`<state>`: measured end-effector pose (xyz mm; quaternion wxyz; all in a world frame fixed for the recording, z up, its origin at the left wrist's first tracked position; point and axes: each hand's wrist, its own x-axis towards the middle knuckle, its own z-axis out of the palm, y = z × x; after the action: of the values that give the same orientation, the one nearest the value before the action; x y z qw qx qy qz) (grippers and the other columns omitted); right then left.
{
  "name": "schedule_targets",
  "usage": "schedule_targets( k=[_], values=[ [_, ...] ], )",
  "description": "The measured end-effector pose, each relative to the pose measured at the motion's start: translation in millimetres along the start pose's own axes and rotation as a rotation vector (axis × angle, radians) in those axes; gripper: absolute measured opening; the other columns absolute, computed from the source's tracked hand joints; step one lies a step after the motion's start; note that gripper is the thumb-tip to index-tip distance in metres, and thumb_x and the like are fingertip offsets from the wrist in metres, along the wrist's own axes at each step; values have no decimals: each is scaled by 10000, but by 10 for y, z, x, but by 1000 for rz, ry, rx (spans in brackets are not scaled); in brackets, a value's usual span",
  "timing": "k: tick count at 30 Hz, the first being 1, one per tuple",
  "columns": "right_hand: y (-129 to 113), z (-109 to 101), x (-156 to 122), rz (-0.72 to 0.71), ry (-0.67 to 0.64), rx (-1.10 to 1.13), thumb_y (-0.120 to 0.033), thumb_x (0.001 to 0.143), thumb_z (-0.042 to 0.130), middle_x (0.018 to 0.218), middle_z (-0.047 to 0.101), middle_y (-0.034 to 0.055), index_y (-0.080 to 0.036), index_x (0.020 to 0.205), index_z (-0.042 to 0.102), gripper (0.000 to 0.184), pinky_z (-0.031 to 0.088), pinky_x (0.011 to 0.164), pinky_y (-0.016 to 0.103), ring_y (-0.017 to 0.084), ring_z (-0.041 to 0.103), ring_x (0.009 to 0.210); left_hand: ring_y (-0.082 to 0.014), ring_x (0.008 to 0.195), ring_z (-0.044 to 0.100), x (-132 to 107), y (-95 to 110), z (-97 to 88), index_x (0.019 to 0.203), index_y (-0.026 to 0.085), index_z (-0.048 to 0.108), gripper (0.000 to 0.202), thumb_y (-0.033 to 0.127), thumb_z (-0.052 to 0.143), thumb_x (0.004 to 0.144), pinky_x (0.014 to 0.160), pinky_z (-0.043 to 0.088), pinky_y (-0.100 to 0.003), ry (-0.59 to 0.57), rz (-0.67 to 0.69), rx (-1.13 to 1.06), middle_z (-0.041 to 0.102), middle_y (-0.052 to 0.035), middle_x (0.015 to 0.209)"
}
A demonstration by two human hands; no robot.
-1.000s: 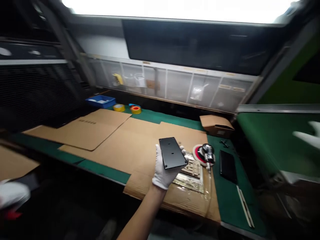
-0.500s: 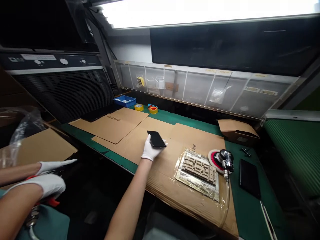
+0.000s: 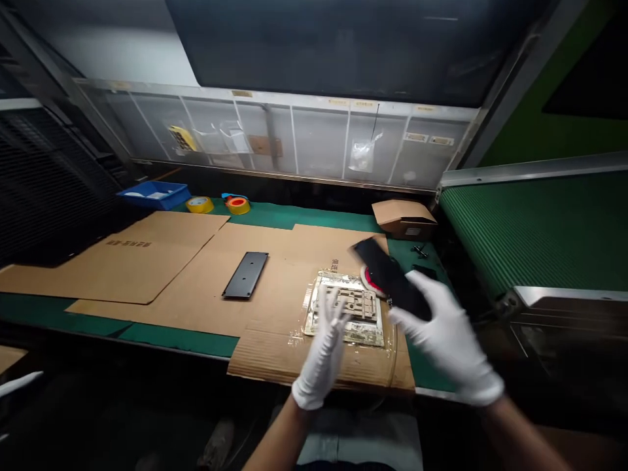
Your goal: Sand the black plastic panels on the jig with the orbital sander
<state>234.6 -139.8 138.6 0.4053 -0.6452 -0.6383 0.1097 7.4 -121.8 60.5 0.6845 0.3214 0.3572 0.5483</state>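
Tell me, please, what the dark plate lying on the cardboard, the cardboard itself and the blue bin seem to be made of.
The dark plate: perhaps coated metal or hard plastic; its smooth face has a satin sheen.
The cardboard: brown, matt paperboard, with ridges near the front.
The blue bin: probably smooth plastic, from its even colour.

One head-worn view from close above the workbench (image 3: 186,337), forward and down across it
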Motion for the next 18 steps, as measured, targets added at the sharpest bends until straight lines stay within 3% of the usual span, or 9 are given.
schedule_targets(
  k=[1,2,4,7,10,12,14,18],
  values=[
    [-53,214,-186,-56,-99,57,-628,913,715,1437,650,126,-226,1482,596,707,552,1120,558,359,619,1341,-321,1554,412,-39,-69,122,1631,277,400,897,730,657,901,1307,306,-468,-53,-77,-81,463,-113,1663],
    [-53,365,-346,-116,-206,107,-584,964,666,1439,656,94,-275,1474,605,600,551,1129,531,329,613,1354,-348,1479,508,-54,-118,195,1570,206,499,890,761,643,889,1279,348,-496,-89,-162,-169,579,-158,1555],
    [160,452,-564,-92,-188,129,-493,1035,566,1419,671,60,-324,1424,643,432,544,1136,497,291,629,1327,-353,1274,668,-37,-149,209,1385,106,661,832,781,601,904,1221,417,-534,-121,-332,-393,736,-191,1294],
    [967,270,-666,229,21,-156,-503,1020,490,1363,691,139,-198,1357,698,499,507,1139,543,360,648,1269,-303,1004,743,-17,-58,84,1197,96,736,781,802,529,933,1114,506,-570,-55,-449,-601,786,-158,1063],
    [1855,139,-735,643,-242,-643,-615,981,402,1278,668,297,-89,1474,607,749,556,926,632,516,670,1141,-294,1006,731,-97,108,36,1178,99,731,844,857,463,921,1093,518,-556,-27,-532,-685,775,-153,1077],
    [2217,141,-827,758,-419,-728,-606,989,338,1200,675,316,-72,1510,557,777,574,821,569,508,698,1070,-300,1031,722,-184,202,66,1146,79,729,869,869,448,916,1104,506,-539,-25,-589,-708,770,-164,1077],
    [2360,175,-908,767,-494,-676,-534,995,318,1146,704,272,-102,1493,565,704,572,797,495,449,722,1036,-303,1034,715,-267,257,99,1138,72,724,862,858,442,928,1109,491,-541,-5,-611,-721,767,-174,1085],
    [2298,222,-926,806,-495,-615,-464,967,350,1168,730,215,-150,1421,618,614,555,799,448,406,724,1024,-320,1054,698,-379,247,91,1284,72,678,894,843,360,962,1078,485,-567,41,-647,-749,743,-199,1183]
  ],
)
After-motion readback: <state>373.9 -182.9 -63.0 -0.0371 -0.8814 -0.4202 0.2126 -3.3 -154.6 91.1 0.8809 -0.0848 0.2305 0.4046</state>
